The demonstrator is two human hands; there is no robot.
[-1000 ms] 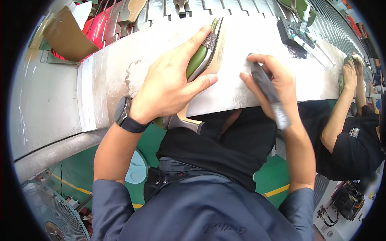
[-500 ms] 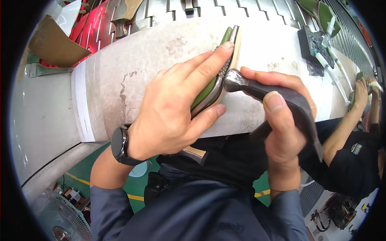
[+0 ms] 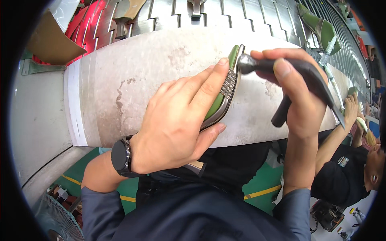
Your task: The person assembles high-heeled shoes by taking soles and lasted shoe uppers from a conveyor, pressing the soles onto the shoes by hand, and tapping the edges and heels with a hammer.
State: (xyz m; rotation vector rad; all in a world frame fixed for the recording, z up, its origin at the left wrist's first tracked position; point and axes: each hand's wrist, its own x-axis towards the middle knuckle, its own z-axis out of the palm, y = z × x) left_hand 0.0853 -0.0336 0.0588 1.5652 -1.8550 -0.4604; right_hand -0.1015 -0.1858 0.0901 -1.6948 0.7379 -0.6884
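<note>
The dark hammer now sits nearer the pointed toe of the green high-heeled shoe than half a second ago, its rounded metal face right by the shoe's rim (whether they touch, I cannot tell). The right hand curls closed around the hammer; the left hand, partly open, grips the shoe on the pale worktable, the heel jutting past the near edge.

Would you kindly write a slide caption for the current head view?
The left hand grips a green shoe over a pale table; the right hand holds a dark hammer beside it.
</note>
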